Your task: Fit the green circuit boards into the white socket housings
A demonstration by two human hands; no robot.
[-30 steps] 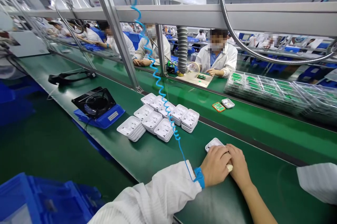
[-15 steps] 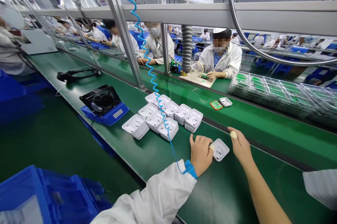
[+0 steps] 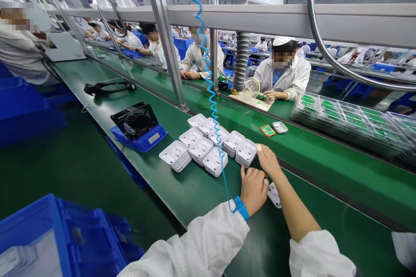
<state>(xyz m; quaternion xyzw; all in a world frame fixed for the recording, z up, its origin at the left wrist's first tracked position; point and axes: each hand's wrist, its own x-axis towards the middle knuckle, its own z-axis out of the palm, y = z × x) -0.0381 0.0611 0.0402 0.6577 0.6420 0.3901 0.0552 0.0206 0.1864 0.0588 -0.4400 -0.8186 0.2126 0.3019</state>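
Note:
Several short stacks of white plastic shells (image 3: pixel 200 148) stand grouped on the green bench. My right hand (image 3: pixel 269 162) reaches across to the right-hand stack (image 3: pixel 246 152). Its finger, in a pale finger cot, is at that stack's right edge; the other fingertips are hidden, so a grip cannot be made out. My left hand (image 3: pixel 255 188), wearing a blue wrist strap, is curled just in front. Its thumb side, with a finger cot, meets the edge of a single white plastic shell (image 3: pixel 274 194), partly covered by my right forearm.
A black fan (image 3: pixel 134 121) sits on a blue bin (image 3: pixel 141 138) to the left. Beyond the stacks lie an orange-edged circuit board (image 3: pixel 268 130) and a small white shell (image 3: pixel 280 127). Clear trays (image 3: pixel 341 116) hold green boards. A blue coiled cord (image 3: pixel 211 95) hangs before the stacks. Co-workers sit opposite.
My right hand has moved left, from beyond the single shell to the right-hand stack. The left hand stays by the single shell, now half hidden behind my right forearm. The view has shifted slightly.

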